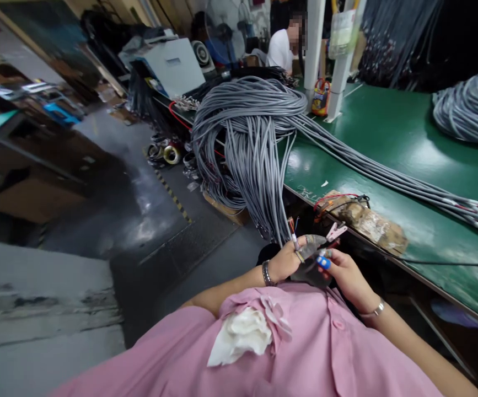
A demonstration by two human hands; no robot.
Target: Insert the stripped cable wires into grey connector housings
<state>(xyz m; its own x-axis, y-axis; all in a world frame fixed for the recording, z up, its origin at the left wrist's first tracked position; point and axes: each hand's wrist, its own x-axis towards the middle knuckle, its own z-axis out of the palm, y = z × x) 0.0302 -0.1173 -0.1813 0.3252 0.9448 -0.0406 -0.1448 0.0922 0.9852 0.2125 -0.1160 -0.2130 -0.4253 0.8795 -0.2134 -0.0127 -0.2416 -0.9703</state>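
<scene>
My left hand [286, 262] is closed around the end of a grey cable [293, 237], whose thin coloured wires stick up above the fingers. Just to its right, my right hand [348, 275] is closed in a pinch, with blue tape around one digit. What lies between its fingertips is too small and blurred to name. A pink clip [336, 232] stands at the table edge, right above both hands. Behind the left hand, a thick bundle of grey cables [255, 160] hangs over the edge of the green table [391, 132].
A worn, tape-covered block [366, 223] lies by the table edge. More cables with bared ends [470, 212] stretch across the table, and a coil [470, 110] rests at far right. White posts [342, 71] rise behind. A person [282, 47] sits at the back.
</scene>
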